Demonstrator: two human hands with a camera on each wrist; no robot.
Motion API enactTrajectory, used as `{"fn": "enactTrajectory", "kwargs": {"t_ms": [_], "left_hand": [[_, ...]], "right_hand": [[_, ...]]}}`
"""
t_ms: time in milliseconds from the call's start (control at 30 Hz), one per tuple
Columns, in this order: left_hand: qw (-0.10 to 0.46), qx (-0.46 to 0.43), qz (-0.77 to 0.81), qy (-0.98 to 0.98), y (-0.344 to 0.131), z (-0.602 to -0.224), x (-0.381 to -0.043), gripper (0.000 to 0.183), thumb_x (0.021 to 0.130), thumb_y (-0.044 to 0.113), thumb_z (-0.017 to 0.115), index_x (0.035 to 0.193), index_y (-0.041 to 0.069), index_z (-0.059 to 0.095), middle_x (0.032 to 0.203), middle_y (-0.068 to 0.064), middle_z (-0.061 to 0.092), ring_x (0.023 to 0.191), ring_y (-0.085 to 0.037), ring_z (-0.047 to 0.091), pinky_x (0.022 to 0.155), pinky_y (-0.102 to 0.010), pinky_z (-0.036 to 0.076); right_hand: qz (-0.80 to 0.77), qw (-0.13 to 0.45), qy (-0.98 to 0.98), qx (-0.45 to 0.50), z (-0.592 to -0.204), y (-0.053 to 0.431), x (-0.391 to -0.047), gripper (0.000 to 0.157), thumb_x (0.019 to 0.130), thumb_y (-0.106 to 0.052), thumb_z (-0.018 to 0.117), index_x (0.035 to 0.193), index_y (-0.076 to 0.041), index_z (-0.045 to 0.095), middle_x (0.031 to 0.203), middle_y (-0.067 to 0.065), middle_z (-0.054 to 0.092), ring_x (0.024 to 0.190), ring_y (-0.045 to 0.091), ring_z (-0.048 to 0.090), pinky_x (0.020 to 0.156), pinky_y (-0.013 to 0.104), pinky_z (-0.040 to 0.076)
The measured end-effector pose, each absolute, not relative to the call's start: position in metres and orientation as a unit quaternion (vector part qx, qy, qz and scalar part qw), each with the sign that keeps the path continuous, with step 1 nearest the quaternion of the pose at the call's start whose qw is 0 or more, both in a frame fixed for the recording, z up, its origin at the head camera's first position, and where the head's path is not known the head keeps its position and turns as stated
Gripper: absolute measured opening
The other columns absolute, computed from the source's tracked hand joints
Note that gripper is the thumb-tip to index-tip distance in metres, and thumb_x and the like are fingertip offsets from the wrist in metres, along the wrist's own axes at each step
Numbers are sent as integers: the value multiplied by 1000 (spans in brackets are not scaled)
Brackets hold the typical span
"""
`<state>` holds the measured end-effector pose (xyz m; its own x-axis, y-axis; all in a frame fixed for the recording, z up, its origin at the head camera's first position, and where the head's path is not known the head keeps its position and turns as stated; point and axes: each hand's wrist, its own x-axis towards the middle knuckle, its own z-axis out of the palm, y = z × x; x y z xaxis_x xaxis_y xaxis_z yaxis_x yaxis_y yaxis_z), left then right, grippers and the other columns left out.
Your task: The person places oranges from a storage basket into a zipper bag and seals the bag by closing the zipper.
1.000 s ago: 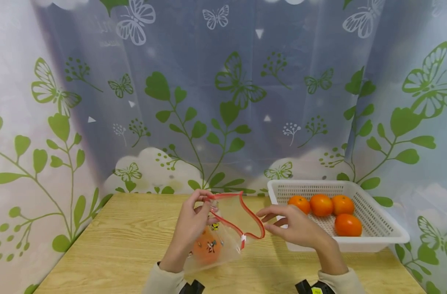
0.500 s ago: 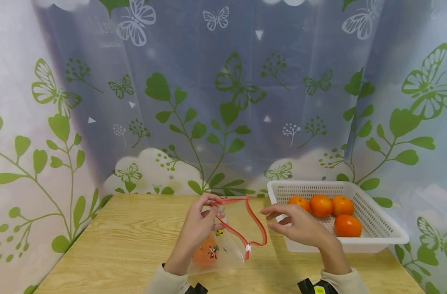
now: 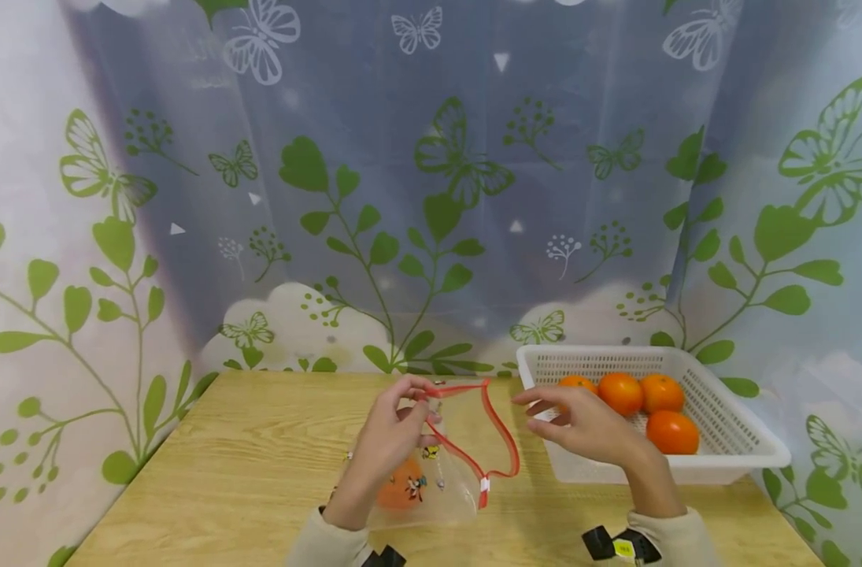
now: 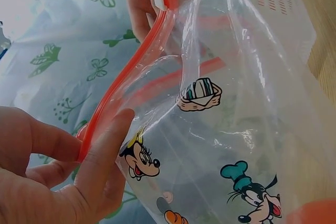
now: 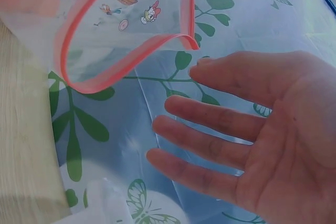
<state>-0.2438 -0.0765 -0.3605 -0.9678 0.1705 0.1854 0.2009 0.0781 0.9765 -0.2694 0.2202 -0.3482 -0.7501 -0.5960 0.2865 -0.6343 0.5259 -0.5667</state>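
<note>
A clear zip bag (image 3: 459, 504) with a red rim, a white slider and cartoon prints stands with its mouth spread wide. My left hand (image 3: 395, 429) pinches the rim at its left side; in the left wrist view the thumb and fingers (image 4: 58, 145) grip the red strip. Through the plastic shows one orange (image 3: 400, 484), low in the bag and partly behind my left hand. To the right of the mouth, my right hand (image 3: 590, 425) hovers apart from the bag, before the basket's left side. Its fingers (image 5: 210, 124) are extended and hold nothing in the right wrist view.
A white perforated basket (image 3: 745, 417) stands at the table's right, with several oranges (image 3: 671, 433) inside; my right hand partly covers one. Behind the wooden table (image 3: 260, 441) hangs a curtain (image 3: 360, 102) printed with leaves and butterflies.
My left hand has carried the bag slightly right and downward. My right hand, near the rim a second ago, has drawn away to the right toward the basket.
</note>
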Motion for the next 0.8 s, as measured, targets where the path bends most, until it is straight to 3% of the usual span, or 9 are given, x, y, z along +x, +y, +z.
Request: {"fn": "enactTrajectory", "kwargs": {"t_ms": [433, 667, 800], "left_hand": [[-1, -142, -658, -740, -69, -362, -242, 22, 106, 5, 47, 121, 7, 64, 127, -22, 51, 92, -22, 68, 72, -37, 66], [3, -139, -655, -743, -68, -362, -241, 23, 106, 4, 47, 121, 6, 64, 127, -24, 51, 87, -15, 67, 69, -32, 65], [1, -138, -655, -742, -68, -362, -241, 23, 106, 5, 47, 122, 7, 64, 127, -24, 51, 89, -18, 67, 69, -33, 65]], "right_hand": [[263, -26, -898, 351, -321, 230, -280, 39, 101, -20, 66, 136, -3, 64, 136, 18, 67, 112, 34, 70, 88, 29, 60], [239, -45, -911, 333, -307, 238, -285, 41, 101, -21, 65, 138, -5, 62, 139, 18, 64, 115, 35, 68, 90, 41, 60], [232, -56, -917, 320, -302, 241, -286, 43, 100, -20, 66, 140, -4, 61, 138, 18, 65, 115, 32, 68, 90, 43, 61]]}}
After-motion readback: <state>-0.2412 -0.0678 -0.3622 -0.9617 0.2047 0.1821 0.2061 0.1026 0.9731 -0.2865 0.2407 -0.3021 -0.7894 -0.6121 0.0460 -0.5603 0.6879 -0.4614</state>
